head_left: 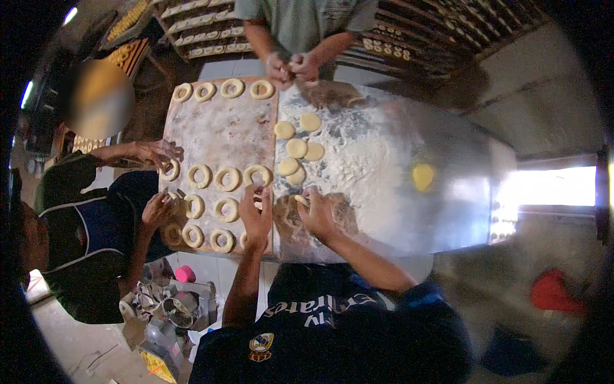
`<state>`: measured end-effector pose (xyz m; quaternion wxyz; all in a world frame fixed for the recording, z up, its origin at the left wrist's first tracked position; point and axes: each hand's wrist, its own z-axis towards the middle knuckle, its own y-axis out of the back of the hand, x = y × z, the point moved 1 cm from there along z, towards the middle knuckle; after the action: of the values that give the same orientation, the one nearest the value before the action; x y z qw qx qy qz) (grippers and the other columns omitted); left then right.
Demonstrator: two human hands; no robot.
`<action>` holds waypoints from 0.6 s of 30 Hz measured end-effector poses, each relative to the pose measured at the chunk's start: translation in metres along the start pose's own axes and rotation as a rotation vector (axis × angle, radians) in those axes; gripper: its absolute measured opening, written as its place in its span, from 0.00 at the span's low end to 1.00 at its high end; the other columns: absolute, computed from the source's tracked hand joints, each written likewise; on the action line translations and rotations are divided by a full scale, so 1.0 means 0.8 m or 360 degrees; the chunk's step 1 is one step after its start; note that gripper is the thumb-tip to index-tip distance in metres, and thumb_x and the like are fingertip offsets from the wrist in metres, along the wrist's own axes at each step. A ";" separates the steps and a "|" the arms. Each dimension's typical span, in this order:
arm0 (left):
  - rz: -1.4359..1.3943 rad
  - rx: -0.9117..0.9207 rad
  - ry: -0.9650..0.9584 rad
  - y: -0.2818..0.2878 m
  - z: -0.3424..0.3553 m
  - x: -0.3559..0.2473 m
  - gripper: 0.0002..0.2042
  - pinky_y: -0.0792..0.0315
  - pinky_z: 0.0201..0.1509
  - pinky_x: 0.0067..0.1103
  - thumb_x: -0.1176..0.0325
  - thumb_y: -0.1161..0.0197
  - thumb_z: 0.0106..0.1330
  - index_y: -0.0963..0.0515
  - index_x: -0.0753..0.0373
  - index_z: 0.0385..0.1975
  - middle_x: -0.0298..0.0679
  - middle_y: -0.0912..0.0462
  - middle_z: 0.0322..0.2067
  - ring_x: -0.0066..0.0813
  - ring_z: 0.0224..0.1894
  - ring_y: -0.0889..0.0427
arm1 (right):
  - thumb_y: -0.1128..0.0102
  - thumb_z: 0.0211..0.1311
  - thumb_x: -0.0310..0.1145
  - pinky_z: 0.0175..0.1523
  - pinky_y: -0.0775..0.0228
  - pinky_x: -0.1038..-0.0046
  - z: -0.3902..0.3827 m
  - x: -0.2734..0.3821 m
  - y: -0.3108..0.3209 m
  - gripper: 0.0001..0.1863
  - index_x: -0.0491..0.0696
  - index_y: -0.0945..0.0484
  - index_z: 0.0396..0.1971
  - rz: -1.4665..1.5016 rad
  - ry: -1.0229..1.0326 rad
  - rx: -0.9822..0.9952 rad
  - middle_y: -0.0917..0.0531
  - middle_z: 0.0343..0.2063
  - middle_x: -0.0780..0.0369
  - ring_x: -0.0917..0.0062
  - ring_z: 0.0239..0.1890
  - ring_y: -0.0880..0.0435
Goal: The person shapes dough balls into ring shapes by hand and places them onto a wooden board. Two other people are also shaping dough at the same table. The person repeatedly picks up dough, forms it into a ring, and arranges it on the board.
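On the floured board, my left hand (257, 217) reaches up to the near edge of a pale dough ring (247, 175). Its fingertips touch the ring, with a gap between finger and thumb. My right hand (318, 216) is over the floured table just right of the board. Its fingers are closed on a small piece of dough (301, 200), partly hidden by them. Beyond that hand, several flat dough discs (284, 130) lie in a loose group, some overlapping. More dough rings (227, 178) rest in rows on the board.
A co-worker at the left has both hands (157, 153) at rings along the board's left edge. Across the table, another person's hands (294, 69) are held together. Loose flour (364, 157) and a yellow lump (423, 176) lie to the right. Racks of dough rings (211, 32) stand behind.
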<state>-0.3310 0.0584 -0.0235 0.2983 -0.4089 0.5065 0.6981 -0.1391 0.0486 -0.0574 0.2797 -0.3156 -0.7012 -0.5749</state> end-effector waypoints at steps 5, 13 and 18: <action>-0.0456 0.0293 0.0260 -0.104 -0.058 -0.014 0.12 0.25 0.49 0.31 0.63 0.35 0.76 0.23 0.67 0.46 0.42 0.17 0.36 0.33 0.41 0.19 | 0.31 0.59 0.27 0.46 0.22 0.61 -0.032 -0.040 0.087 0.20 0.44 0.28 0.49 0.0427 0.0179 -0.0500 0.17 0.34 0.55 0.61 0.38 0.14; -0.1132 0.0942 0.0660 -0.241 -0.132 -0.108 0.13 0.28 0.46 0.24 0.59 0.32 0.73 0.21 0.61 0.48 0.34 0.19 0.40 0.23 0.40 0.24 | 0.28 0.52 0.24 0.48 0.23 0.66 -0.066 -0.167 0.170 0.19 0.44 0.26 0.43 0.1196 -0.0326 -0.0460 0.19 0.36 0.59 0.71 0.43 0.18; -0.0919 0.0909 0.0280 -0.301 -0.165 -0.170 0.12 0.24 0.48 0.26 0.63 0.33 0.74 0.21 0.64 0.47 0.35 0.16 0.40 0.25 0.43 0.19 | 0.30 0.51 0.23 0.47 0.27 0.68 -0.089 -0.209 0.230 0.18 0.46 0.28 0.40 0.0994 -0.0145 -0.0738 0.24 0.35 0.62 0.74 0.41 0.23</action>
<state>-0.0290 0.0071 -0.0362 0.5390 -0.4930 0.5679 0.3794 0.1117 -0.0160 -0.0550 0.3310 -0.5937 -0.4347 -0.5907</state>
